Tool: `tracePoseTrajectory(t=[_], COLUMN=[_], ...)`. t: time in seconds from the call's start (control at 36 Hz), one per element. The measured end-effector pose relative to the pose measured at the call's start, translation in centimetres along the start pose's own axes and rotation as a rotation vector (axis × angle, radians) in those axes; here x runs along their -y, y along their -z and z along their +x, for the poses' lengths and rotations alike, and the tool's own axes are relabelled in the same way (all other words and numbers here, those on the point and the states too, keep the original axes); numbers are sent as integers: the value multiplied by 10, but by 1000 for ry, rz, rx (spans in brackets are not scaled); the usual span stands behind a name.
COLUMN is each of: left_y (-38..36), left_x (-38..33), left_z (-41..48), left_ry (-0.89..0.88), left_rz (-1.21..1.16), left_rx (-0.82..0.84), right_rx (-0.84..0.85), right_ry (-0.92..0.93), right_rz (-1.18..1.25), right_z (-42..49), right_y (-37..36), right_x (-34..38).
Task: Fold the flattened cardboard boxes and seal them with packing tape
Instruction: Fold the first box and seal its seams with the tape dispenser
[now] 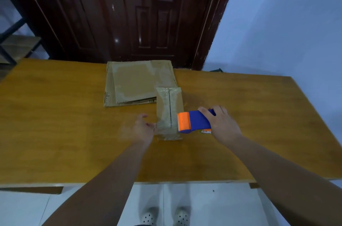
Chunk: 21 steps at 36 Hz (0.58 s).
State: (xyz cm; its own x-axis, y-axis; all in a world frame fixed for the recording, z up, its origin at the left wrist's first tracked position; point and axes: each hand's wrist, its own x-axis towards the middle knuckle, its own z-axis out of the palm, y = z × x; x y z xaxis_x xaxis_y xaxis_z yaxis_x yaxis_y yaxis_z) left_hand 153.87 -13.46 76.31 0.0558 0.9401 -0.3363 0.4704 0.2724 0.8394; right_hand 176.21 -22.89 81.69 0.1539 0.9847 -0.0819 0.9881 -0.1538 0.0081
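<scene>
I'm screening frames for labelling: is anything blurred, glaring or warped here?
Head view: the left hand is smeared by motion blur, while the tape dispenser and the right hand gripping it are sharp. Head view: small glare spots sit on the glossy door. The wide lens bows the table edges.

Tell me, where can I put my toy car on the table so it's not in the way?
The wide bare table left of the flat cardboard stack and the left hand is free. So is the right side, past the right hand. The middle is crowded: box, tape dispenser, both hands.
</scene>
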Motion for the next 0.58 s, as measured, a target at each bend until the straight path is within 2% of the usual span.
tracePoseTrajectory(t=[0.39, 0.58], left_y=[-8, -13], left_x=[11, 13], left_z=[7, 2], left_ry=[-1, 18], left_rz=[79, 25], left_rx=[-35, -63], right_rx=[39, 57], right_ry=[-52, -67], right_rz=[-8, -20], right_z=[-3, -2], right_y=[-15, -18], right_x=[-1, -4])
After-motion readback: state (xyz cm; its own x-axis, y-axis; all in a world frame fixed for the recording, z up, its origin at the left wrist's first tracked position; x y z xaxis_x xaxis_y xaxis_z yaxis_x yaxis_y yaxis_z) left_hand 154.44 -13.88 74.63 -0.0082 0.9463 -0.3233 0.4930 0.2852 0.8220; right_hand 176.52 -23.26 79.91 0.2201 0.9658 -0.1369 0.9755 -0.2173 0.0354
